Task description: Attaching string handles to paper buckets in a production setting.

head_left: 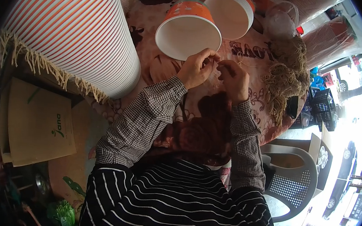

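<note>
both hands (216, 71) pinch string (241, 60) beside bucket rim (188, 38).

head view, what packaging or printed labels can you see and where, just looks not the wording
Cardboard box: left, below the cup stack; flat tan panel with a small green mark.
Paper tub: top centre, on its side, orange printed outside, white inside.
Second paper tub: right of it, same colours.
Tablecloth lettering: dark print beside the right hand.

Both forearms wear long, small-checked black-and-white shirt sleeves with buttoned cuffs; a black garment with thin white horizontal stripes fills the lower centre.
</note>
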The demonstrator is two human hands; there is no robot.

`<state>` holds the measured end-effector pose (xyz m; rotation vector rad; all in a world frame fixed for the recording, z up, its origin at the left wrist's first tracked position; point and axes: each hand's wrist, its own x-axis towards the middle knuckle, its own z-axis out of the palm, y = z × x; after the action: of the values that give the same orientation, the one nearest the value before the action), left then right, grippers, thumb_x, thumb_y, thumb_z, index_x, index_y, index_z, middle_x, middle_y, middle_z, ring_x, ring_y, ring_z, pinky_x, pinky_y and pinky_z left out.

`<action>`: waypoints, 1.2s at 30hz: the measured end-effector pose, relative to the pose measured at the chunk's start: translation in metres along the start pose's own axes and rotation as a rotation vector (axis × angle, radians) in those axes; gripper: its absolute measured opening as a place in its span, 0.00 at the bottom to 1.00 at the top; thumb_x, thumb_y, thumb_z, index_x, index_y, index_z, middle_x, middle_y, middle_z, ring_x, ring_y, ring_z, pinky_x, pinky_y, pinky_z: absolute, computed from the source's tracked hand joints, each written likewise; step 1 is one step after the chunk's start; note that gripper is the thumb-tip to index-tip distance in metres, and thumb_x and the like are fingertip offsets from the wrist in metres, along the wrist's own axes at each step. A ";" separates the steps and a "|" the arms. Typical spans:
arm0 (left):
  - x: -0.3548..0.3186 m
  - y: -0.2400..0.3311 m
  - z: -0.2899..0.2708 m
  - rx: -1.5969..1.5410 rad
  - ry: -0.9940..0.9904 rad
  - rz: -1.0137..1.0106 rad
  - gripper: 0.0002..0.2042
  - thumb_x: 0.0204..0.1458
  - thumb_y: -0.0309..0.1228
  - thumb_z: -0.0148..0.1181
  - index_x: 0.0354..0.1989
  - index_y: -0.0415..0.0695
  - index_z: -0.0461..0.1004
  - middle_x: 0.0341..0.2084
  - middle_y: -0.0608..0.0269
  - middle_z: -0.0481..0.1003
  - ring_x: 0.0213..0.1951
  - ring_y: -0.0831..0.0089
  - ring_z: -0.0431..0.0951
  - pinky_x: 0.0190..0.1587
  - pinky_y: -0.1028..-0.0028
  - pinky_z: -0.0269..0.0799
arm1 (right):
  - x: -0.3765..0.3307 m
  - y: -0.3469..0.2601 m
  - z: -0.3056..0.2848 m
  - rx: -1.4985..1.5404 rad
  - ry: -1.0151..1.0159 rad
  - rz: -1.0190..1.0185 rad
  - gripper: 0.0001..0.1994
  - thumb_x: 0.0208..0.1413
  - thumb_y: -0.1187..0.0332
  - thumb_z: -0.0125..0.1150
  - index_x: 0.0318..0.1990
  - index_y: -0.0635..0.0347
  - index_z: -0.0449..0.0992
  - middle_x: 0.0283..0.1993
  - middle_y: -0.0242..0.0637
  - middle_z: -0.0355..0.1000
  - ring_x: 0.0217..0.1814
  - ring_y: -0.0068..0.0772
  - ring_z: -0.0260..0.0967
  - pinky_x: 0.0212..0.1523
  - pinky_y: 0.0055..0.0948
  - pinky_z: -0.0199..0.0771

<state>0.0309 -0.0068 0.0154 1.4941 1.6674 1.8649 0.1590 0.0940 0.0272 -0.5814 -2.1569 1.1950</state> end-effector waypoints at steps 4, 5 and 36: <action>-0.001 -0.007 -0.001 0.118 -0.029 0.049 0.08 0.50 0.20 0.57 0.39 0.38 0.72 0.34 0.57 0.77 0.36 0.67 0.79 0.38 0.72 0.76 | 0.000 -0.005 0.003 0.030 0.021 0.024 0.09 0.58 0.69 0.57 0.42 0.62 0.77 0.28 0.35 0.77 0.27 0.20 0.74 0.29 0.21 0.74; -0.002 -0.009 -0.002 0.160 -0.040 0.055 0.09 0.50 0.20 0.57 0.40 0.39 0.72 0.34 0.57 0.76 0.36 0.66 0.79 0.39 0.71 0.75 | -0.001 -0.008 0.004 0.031 0.018 0.024 0.09 0.58 0.69 0.57 0.42 0.62 0.77 0.28 0.35 0.77 0.27 0.20 0.74 0.29 0.21 0.74; 0.002 -0.019 -0.010 -0.025 -0.040 -0.267 0.11 0.54 0.32 0.59 0.34 0.34 0.76 0.24 0.62 0.76 0.27 0.80 0.73 0.32 0.77 0.70 | 0.005 0.001 -0.012 0.016 -0.048 -0.030 0.09 0.50 0.69 0.63 0.36 0.65 0.78 0.30 0.34 0.73 0.31 0.21 0.69 0.33 0.23 0.70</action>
<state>0.0142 -0.0048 0.0023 1.2205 1.7227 1.6967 0.1632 0.1050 0.0328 -0.5168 -2.1862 1.2201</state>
